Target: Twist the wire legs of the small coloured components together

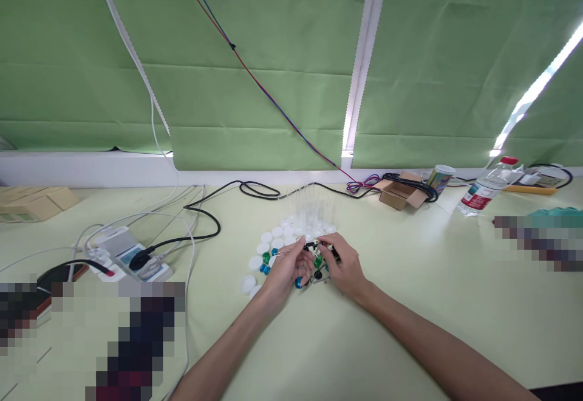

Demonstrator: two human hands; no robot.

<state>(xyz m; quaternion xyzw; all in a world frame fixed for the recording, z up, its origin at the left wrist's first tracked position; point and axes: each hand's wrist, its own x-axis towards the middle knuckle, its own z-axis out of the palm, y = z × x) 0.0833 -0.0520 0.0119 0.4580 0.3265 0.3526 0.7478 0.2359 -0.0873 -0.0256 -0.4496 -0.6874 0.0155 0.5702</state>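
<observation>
My left hand [288,268] is closed, its thumb and fingers pinching a small black part [311,245] from the left. Thin metal rods [285,252] stick out leftward by that thumb. From the right, my right hand [345,262] is closed on the same black part with its fingertips. Under and between the hands lie a green piece [317,262], a blue piece [299,282] and a round black piece [318,274]. More small blue pieces [265,269] and a green one [266,257] rest left of my left hand.
White round discs [255,263] spread over the table [392,328], with clear upright tubes [312,206] behind. A power strip [141,261] with cables stands left. An open cardboard box [398,194], a can [440,178] and a water bottle [483,191] stand at the back right.
</observation>
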